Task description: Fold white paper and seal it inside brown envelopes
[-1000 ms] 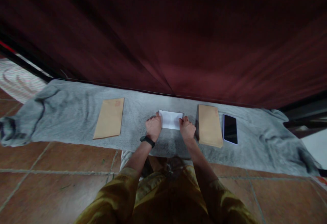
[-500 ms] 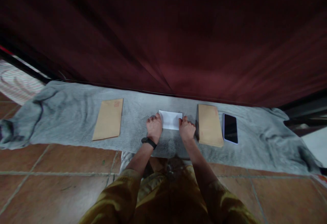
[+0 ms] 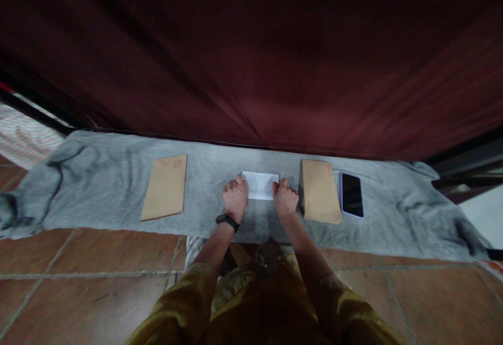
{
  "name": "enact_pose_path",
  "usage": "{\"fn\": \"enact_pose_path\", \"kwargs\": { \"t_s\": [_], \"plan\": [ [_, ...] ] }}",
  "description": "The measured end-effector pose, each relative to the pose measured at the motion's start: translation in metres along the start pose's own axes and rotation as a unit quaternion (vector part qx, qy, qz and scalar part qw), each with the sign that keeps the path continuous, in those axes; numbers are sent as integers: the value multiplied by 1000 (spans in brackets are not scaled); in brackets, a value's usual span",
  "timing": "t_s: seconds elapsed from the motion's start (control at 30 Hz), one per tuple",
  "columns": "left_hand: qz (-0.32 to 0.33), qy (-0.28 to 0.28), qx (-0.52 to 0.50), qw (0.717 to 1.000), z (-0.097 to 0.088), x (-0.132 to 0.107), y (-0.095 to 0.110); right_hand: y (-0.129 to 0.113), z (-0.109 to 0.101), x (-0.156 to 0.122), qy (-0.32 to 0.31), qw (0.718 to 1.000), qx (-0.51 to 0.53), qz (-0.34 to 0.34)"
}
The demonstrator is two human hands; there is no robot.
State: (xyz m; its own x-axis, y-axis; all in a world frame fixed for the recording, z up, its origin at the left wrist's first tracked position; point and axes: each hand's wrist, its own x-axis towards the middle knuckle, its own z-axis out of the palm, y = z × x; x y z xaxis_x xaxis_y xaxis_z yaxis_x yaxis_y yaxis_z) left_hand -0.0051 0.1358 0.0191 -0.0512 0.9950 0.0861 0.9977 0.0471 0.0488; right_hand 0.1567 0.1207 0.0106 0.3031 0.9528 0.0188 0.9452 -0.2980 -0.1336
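Note:
A folded white sheet of paper (image 3: 261, 184) lies on a grey towel (image 3: 110, 182) spread over the floor. My left hand (image 3: 234, 198), with a black band at its wrist, grips the paper's left edge with curled fingers. My right hand (image 3: 285, 199) grips the right edge the same way. A single brown envelope (image 3: 165, 187) lies to the left of my hands. A stack of brown envelopes (image 3: 319, 191) lies just right of my right hand.
A dark phone (image 3: 351, 194) lies face up right of the stack. A dark red curtain (image 3: 251, 62) hangs along the towel's far edge. Brown floor tiles (image 3: 78, 282) run in front, and my knees (image 3: 255, 303) in yellow trousers are at the bottom.
Both hands have closed in slightly over the paper's near corners, and less of the sheet shows. The view has drifted a little.

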Motion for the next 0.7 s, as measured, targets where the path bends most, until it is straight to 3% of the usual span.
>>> {"fn": "enact_pose_path", "kwargs": {
  "t_s": [0.5, 0.7],
  "plan": [
    [17, -33, 31, 999, -6, -2, 2, -1, 2, -2, 26, 999, 22, 18],
    [23, -42, 35, 998, -9, -3, 3, -2, -6, -8, 43, 998, 44, 7]
  ]
}}
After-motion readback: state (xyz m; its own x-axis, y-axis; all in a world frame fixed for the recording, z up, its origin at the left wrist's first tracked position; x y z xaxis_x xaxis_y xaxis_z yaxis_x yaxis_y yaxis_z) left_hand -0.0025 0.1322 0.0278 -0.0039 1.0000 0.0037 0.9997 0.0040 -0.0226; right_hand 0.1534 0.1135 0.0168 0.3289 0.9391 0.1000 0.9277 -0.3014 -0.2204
